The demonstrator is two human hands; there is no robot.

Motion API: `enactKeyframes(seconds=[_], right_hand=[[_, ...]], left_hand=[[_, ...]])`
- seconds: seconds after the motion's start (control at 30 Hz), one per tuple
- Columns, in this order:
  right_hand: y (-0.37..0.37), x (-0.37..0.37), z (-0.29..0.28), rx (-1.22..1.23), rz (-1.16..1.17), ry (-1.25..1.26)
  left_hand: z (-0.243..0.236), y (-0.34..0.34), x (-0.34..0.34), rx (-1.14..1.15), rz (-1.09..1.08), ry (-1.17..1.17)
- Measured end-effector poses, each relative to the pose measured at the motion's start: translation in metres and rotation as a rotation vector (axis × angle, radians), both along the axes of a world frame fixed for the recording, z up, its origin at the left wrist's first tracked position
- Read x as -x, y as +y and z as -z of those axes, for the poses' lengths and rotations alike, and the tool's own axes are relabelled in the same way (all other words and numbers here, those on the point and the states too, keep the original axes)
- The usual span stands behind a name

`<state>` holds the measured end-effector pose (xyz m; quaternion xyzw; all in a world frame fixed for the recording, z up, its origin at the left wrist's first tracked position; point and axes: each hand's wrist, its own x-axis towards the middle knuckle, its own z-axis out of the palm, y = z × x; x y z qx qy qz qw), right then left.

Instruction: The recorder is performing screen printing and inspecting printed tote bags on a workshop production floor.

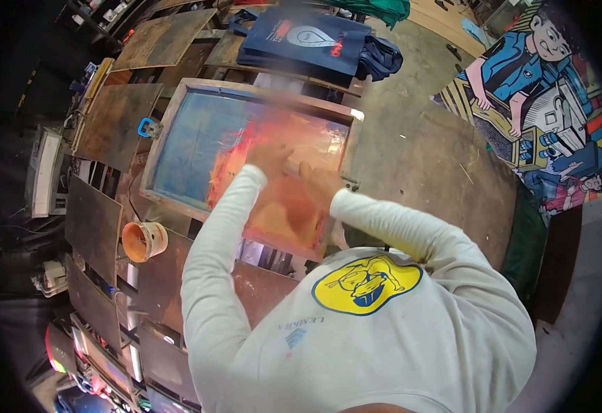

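Left hand and right hand low over the printing screen; grip not confirmed

Both hands were side by side above the screen's right half, the left slightly farther from the body; the fingers of both looked bent inward rather than spread; blur covered the area between and beyond them, so it could not be told whether they were clamped on a tool or merely lay against the surface. The screen lay flat within its wooden frame; red and orange ink covered the mesh from about the middle to the right edge and the near right corner; the left half showed blue.

The step in hand was judged to be working ink over the mesh; the next move called for even pressure from both hands, held inside the frame's edges. A bucket, orange inside, stood beyond the near left corner of the frame; dark blue bags lay beyond its far edge; a blue clip sat at its left edge.
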<state>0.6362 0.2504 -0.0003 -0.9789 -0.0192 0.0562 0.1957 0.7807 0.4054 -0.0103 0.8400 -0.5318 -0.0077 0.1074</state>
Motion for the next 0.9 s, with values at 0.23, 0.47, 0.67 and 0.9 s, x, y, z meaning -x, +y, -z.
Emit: enactKeyframes(seconds=[0.23,0.47,0.67,0.9], right_hand=[[0.064,0.054,-0.037,-0.229,-0.157,0.233],[0.043,0.060,-0.004,-0.312,-0.111,0.305],[-0.012,0.000,-0.001,-0.157,-0.107,0.044],[-0.033,-0.022,-0.002,-0.010,0.006,0.052]], left_hand=[[-0.027,0.081,0.068,-0.237,-0.042,0.166],[-0.013,0.067,0.062,-0.264,0.150,0.261],[-0.003,0.015,0.000,-0.308,0.096,0.230],[-0.015,-0.031,-0.024,-0.347,0.061,0.143]])
